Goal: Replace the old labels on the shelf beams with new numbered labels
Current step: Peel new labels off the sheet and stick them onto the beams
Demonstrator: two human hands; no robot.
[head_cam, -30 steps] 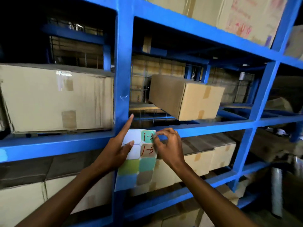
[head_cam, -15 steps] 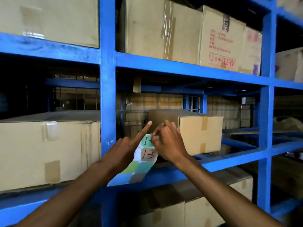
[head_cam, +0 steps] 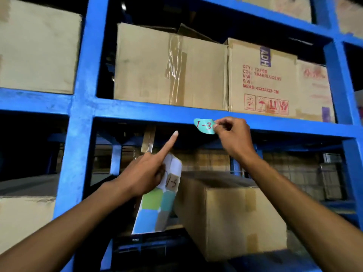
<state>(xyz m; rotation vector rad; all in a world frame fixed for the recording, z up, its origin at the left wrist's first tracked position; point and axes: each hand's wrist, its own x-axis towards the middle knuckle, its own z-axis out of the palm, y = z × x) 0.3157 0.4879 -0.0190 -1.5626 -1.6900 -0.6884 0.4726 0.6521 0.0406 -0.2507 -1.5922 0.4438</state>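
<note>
The left hand (head_cam: pixel 143 177) clamps the sticker sheet (head_cam: pixel 157 199) low, forefinger out, keeping spare labels ready. Beyond it, the right hand (head_cam: pixel 233 138) pinches the teal "1-3" label (head_cam: pixel 204 126) in a closed fingertip grip against the blue shelf beam (head_cam: pixel 157 112). Half a second ago that label was only just leaving the sheet.

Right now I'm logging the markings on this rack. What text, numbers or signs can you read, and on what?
"I-3": red handwriting on the teal label pinched in the right hand at the blue beam.
"I-5": on the brown sticker on the sheet in the left hand.
"ADH", "QTY", "TRANSLUCENT", "MEAS": printed box; its figures are blurred.
Four red handling symbols: same box.
</note>
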